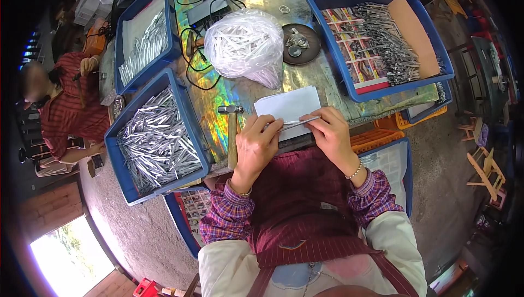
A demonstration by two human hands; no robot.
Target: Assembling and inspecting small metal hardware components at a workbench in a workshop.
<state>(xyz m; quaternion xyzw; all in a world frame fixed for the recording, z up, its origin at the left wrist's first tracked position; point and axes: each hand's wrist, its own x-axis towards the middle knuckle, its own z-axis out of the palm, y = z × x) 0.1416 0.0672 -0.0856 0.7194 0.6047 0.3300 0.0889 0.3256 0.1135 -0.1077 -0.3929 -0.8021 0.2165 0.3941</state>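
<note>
My left hand [256, 141] and my right hand [333, 133] pinch a slim silver metal strip [295, 123] between them, one hand at each end. It is too thin to tell its exact kind. Beneath the strip lie white paper sheets [297, 100] at the table's near edge. Just left of my left hand rests a hammer [232, 139] with a wooden handle, its metal head pointing away from me. Further left, a blue tray [192, 120] holds a heap of slender silver metal pieces [158, 139].
A clear plastic bag [243, 43] full of pale slim pieces sits mid-table beside a dark round dish [305, 58]. Blue trays stand at far left [173, 24] and right [404, 88]. Black cables [191, 76] lie behind the hammer. Another person [71, 100] works at left.
</note>
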